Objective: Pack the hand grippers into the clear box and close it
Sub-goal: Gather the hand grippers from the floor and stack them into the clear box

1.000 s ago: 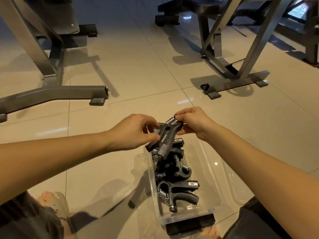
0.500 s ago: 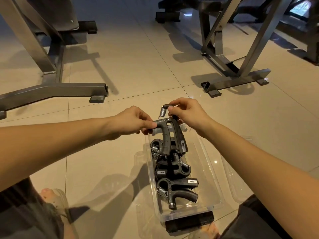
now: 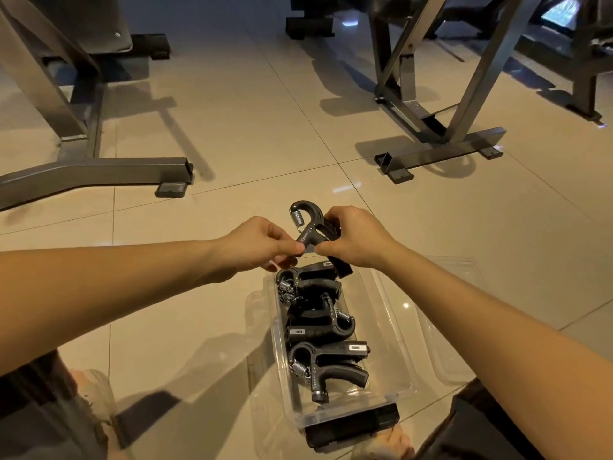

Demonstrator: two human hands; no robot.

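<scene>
Left hand (image 3: 258, 247) and right hand (image 3: 355, 237) both pinch one gripper (image 3: 311, 227) just over the box's (image 3: 384, 353) far end. The others (image 3: 318, 327) are already inside. A second ago its handles dipped into the box. Now it's flipped, spring loop up and away — probably re-aiming it for the last gap. Box not closed yet.

Inside the clear box (image 3: 373, 313) the right half is bare, so you can drop straight in. The left half is jammed with packed grippers (image 3: 318, 327), end to end. Over the box's far end your left hand (image 3: 258, 247) and right hand (image 3: 355, 237), both on the held gripper (image 3: 310, 227), block entry. The lid (image 3: 447, 327) lies just right of the box, and a dark block (image 3: 351, 426) sits at its near end. Bench frames (image 3: 441, 151) stand well beyond the box, with open floor between.
</scene>
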